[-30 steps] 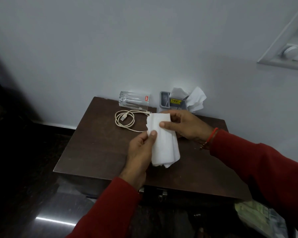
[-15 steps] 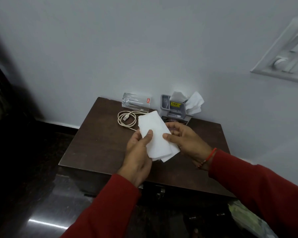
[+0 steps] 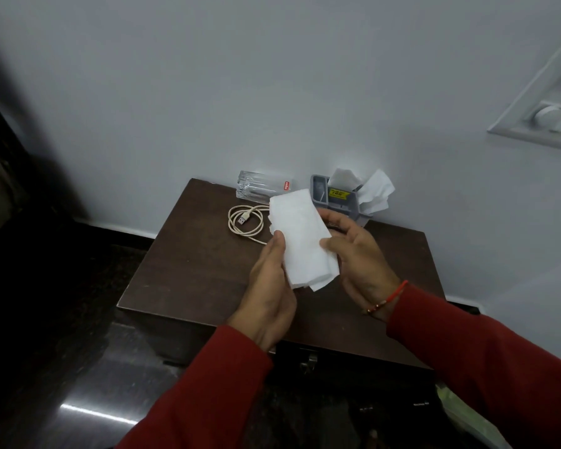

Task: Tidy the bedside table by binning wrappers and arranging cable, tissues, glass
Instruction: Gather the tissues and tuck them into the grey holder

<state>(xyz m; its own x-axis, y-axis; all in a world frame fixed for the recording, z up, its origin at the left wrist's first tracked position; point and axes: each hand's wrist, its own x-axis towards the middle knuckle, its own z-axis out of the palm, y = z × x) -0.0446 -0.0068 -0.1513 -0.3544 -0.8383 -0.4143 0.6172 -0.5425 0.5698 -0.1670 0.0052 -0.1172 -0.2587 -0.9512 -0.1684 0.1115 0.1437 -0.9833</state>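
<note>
The tissue (image 3: 300, 236) is now folded flat & held up over the tabletop (image 3: 188, 264); a sec ago it hung loose. Left hand (image 3: 268, 293) pinches its left edge w/ thumb on top, right hand (image 3: 358, 257) pinches the right edge. Next, I think, it goes in the gray holder (image 3: 337, 197) at the far side. Cable (image 3: 245, 222) is coiled, glass (image 3: 264, 188) lies on its side.

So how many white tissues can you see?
3: one folded tissue held in both hands, two more sticking out of the grey holder. Others may hide inside.
</note>
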